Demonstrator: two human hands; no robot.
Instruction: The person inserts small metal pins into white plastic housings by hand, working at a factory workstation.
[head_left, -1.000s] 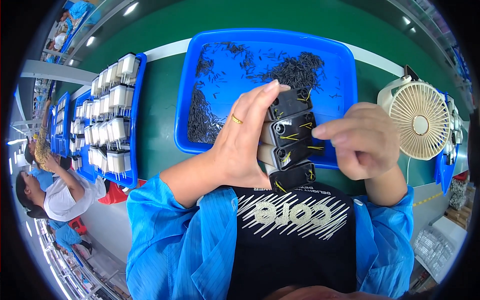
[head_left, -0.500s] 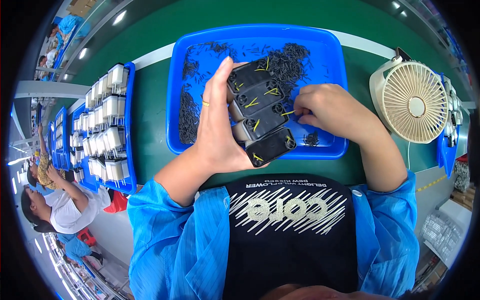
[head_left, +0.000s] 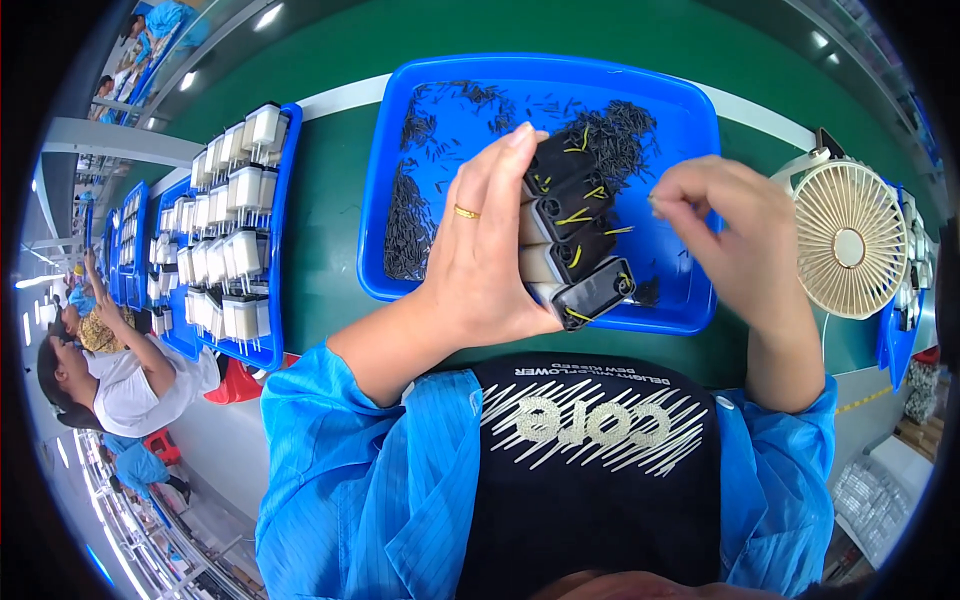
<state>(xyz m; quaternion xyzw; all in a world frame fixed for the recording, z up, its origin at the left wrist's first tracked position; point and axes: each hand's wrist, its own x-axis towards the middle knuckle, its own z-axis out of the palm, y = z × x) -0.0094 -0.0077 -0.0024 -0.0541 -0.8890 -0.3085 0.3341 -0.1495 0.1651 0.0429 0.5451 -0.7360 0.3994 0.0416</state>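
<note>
My left hand (head_left: pixel 478 245) grips a row of several blocks (head_left: pixel 572 195) with black ends and white bodies, held over the near part of a blue tray (head_left: pixel 550 66). Thin yellow wires stick out of the black ends. My right hand (head_left: pixel 738 235) is apart from the blocks, over the tray's right edge, thumb and forefinger pinched together. A tiny bit shows at those fingertips, too small to name. Short black tube-like pieces (head_left: pixel 625 135) lie heaped and scattered in the tray; the blocks and my left hand hide some of them.
On the left, a blue tray (head_left: pixel 285 200) carries rows of white blocks with black bands and thin pins. A cream fan (head_left: pixel 850 245) stands at the right on the green table (head_left: pixel 335 220). Farther left, another person (head_left: pixel 150 370) in white sits with an arm raised.
My right hand has drawn away to the right from the yellow wire on one block. The blocks in my left hand have tilted. The whole view has shifted slightly.
</note>
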